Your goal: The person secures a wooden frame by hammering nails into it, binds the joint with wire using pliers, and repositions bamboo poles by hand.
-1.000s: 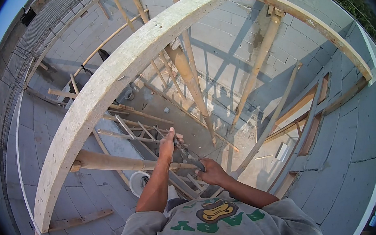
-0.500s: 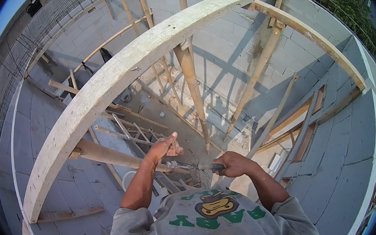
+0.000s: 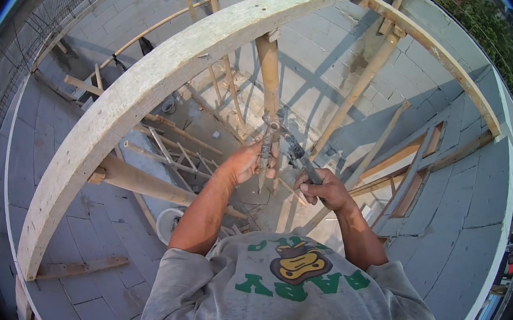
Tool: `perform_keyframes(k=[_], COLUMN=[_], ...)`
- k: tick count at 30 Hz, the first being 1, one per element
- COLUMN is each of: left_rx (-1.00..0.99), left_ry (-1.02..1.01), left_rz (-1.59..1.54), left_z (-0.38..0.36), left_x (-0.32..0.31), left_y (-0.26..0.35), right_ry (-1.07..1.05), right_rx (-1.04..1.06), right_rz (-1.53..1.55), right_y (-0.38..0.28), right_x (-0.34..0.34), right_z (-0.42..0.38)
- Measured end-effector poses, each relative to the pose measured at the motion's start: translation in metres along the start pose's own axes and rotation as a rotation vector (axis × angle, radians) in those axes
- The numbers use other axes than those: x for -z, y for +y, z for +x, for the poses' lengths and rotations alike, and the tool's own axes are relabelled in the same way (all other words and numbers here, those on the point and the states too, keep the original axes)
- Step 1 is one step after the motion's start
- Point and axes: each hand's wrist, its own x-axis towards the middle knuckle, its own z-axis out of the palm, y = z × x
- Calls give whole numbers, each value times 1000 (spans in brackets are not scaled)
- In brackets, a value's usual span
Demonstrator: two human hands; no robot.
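A dirty metal tool (image 3: 293, 145) with a dark handle is raised in front of my chest; its metal end has a long, tapering part that points down. My right hand (image 3: 325, 189) is closed on the handle's lower end. At the tapering part, my left hand (image 3: 249, 162) has its fingers wrapped round the metal, some of them hidden behind it. Beyond the tool stands a round wooden post (image 3: 269, 74), under a pale curved beam (image 3: 155, 89).
Grey block walls (image 3: 457, 226) surround the space below. Slanting poles (image 3: 361, 89) stand at the right, with a wooden frame (image 3: 413, 192) beyond. At lower left are a thick round post (image 3: 146, 185) and a white bucket (image 3: 166, 224). Loose timber lies below.
The tool has swung from lying level to upright, its metal end now higher. My left hand has moved right and closed on it; my right hand has risen slightly. The view has shifted a little.
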Motion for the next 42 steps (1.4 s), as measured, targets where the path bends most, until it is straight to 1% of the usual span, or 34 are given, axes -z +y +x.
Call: perform_keyframes(k=[2,3,5,6,9,10,12,13,14,15,16,17,18,19,21,22,24,26,28,30,32,33,34,36,37,38,42], left_rx=[-33,-51,-101,-130,-272,-279,-278,-263,-247,-231,-225,-195,-164,-134,-282,-358,-662,-895,-988,-1101,-1003,-934,-794,-562,-466,-468,-479], left_ry=[50,76,86,93,173,154,117,64,9,-48,-36,9,57,106,219,276,520,736,954,1098,1149,1176,1218,1172,1147,1180,1223], left_rz=[-14,-20,39,69,155,205,315,404,494,584,628,643,660,677,717,734,1121,1415,1589,1803,1897,1947,1965,1794,1704,1782,1838], left_z=[3,3,-1,-3,2,2,-8,-11,-14,-17,-20,-25,-30,-33,-39,-42,-50,-63,-76,-81,-67,-60,-46,-33,-24,-22,-19], left_x=[-2,-3,-9,-12,-15,-16,-27,-28,-32,-37,-47,-53,-56,-58,-52,-48,-37,-40,-46,-54,-37,-29,-14,0,3,-1,4], left_y=[-7,-10,-9,-8,-24,-28,-24,-24,-21,-17,-14,-7,-1,6,20,28,56,95,136,176,208,219,223,219,221,218,217], right_ry=[28,87,200,196,360,400,479,523,459,428,393,355,372,395,438,421,387,382,378,368,384,371,358,323,346,372,551], right_rx=[36,78,166,161,459,464,543,582,552,522,493,463,560,577,607,609,612,537,468,596,742,699,654,569,647,722,996], right_rz=[15,-9,-61,-95,-233,-262,-298,-314,-175,-129,-85,-41,-42,-46,-56,-88,-153,-25,63,55,33,48,66,149,170,187,171], right_y=[1,2,4,6,7,2,3,2,-4,-9,-13,-17,-19,-19,-20,-24,-33,-34,-38,-13,-3,1,6,10,11,11,11], right_x=[3,-1,-11,-10,-25,-28,-29,-30,-33,-32,-29,-26,-26,-24,-21,-20,-17,-19,-25,-22,-23,-22,-20,-20,-23,-26,-32], right_z=[2,3,9,8,16,15,23,28,30,32,35,38,46,50,57,59,65,80,95,122,146,157,172,189,197,202,227])
